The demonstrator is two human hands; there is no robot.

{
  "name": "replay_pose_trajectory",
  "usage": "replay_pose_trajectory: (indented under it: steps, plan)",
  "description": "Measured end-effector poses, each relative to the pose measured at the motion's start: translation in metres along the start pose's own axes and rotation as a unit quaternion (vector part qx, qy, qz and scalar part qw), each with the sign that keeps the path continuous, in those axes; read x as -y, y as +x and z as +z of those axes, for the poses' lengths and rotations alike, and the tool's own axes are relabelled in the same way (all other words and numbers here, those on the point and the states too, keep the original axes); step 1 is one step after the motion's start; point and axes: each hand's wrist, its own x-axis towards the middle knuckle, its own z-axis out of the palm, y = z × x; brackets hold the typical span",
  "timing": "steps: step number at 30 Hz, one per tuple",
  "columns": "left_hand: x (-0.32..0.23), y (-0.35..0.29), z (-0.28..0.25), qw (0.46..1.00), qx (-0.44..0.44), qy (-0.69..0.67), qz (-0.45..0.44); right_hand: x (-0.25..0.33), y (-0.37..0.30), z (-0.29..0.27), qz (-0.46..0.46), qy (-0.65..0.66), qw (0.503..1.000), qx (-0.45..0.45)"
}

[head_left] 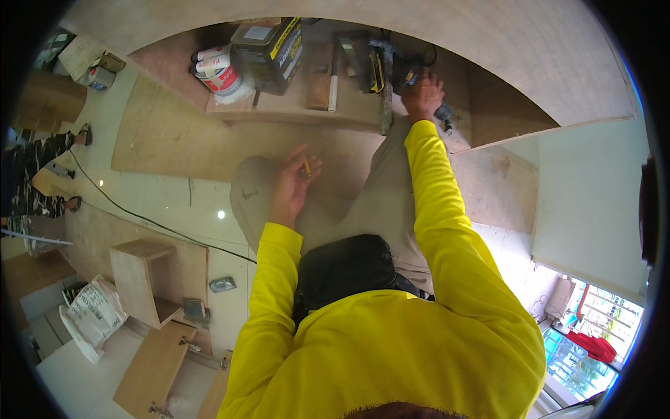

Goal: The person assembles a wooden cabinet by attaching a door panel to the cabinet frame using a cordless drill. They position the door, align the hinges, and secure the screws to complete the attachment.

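My left hand [292, 187] is raised above my left knee, palm up with the fingers partly curled. Across them lies a short, thin yellow stick [306, 166], pencil-like but too small to name surely. My right hand [423, 96] reaches into the low wooden cabinet compartment, its fingers spread. Beside its wrist is a dark power tool [444, 114] with a metal tip; another dark tool [408, 75] lies just left of the fingers. A black and yellow utility knife [377, 75] is further left. Nearby, a brown block [320, 84] sits against a pale strip [333, 93].
A large metal can [269, 56] and a red and white tub [222, 80] stand at the compartment's left. A black cable [153, 222] crosses the tiled floor. Wooden boxes [143, 279] and a white sack [95, 314] are lower left. Another person's camouflage-clad legs [35, 164] show far left.
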Motion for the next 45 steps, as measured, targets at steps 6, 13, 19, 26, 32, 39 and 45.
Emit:
replay_pose_trajectory:
  steps: [6, 13, 19, 26, 32, 39, 45]
  plan:
    - [-0.001, 0.007, 0.013, 0.999, -0.027, 0.029, -0.004, -0.056, 0.027, -0.001, 0.099, -0.022, 0.983, 0.155]
    - [-0.006, 0.005, 0.020, 0.998, 0.001, -0.056, 0.013, 0.011, 0.027, -0.029, -0.145, 0.009, 0.989, 0.002]
    - [-0.004, 0.004, 0.024, 0.998, 0.000, -0.056, 0.000, 0.122, 0.036, 0.013, -0.308, 0.060, 0.948, 0.055]
    - [-0.015, -0.018, 0.032, 0.998, -0.029, -0.042, -0.021, 0.160, 0.056, 0.029, -0.292, -0.022, 0.946, 0.141]
    - [-0.001, -0.004, 0.014, 0.999, 0.006, -0.035, -0.002, 0.159, 0.067, 0.049, -0.285, 0.044, 0.946, 0.147]
    - [0.014, 0.014, 0.012, 1.000, -0.014, 0.005, 0.022, 0.132, 0.084, 0.053, -0.252, 0.257, 0.915, 0.184]
    - [0.016, 0.022, 0.007, 0.993, 0.043, -0.108, 0.028, 0.113, 0.069, 0.013, -0.065, 0.500, 0.797, 0.331]
